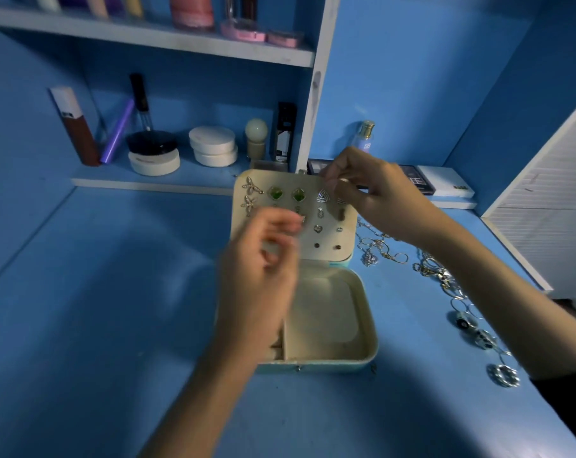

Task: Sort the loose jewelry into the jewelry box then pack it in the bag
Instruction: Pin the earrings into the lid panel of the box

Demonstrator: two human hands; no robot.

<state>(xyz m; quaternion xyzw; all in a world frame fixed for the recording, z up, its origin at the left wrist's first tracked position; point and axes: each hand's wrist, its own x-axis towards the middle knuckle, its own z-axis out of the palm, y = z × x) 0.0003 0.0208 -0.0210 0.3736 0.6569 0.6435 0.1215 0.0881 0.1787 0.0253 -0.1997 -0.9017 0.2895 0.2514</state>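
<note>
A small jewelry box [367, 328] stands open on the blue desk, its cream lid panel [291, 239] upright and set with several earrings, among them two green ones [275, 193]. My right hand [376, 196] is at the panel's upper right corner, fingertips pinching a small earring there. My left hand [263, 272] hovers in front of the panel's lower left, blurred, fingers curled; whether it holds anything is unclear. Loose chains, rings and necklaces [438, 272] lie on the desk to the right of the box.
Behind the box a shelf unit holds cosmetics: round compacts [213, 145], a brown bottle [78, 130], a dark tube [285, 132]. A perfume bottle [364, 135] and flat palette boxes [445, 181] sit at the back right. A white slatted panel [551, 206] borders the right.
</note>
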